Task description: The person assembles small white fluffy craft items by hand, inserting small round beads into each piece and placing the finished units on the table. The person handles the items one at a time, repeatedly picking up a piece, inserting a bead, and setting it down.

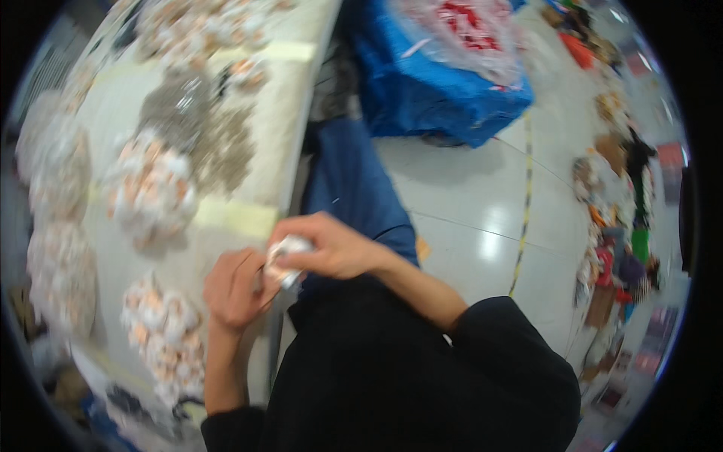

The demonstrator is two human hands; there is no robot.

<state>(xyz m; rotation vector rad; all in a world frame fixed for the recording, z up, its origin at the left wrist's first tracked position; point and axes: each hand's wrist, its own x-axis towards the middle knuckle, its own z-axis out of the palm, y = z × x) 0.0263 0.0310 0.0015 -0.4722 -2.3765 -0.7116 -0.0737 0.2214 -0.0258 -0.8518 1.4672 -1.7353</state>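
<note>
Close to the table's near edge, my two hands meet around a small white-and-peach piece, which looks soft and is blurred. My right hand pinches it between thumb and fingers. My left hand has its fingers curled against the piece's lower left side; how firmly it grips is hidden. On the table beside my left hand lies a pile of similar white-and-peach pieces. A second heap sits farther up, next to a clear plastic bag of greyish contents and a scatter of small grey-brown bits.
Filled plastic bags line the table's far side. Pale yellow strips cross the pale tabletop. Right of the table, a large blue sack holding red and pink material stands on the tiled floor. Mixed goods lie beyond a yellow-black floor line.
</note>
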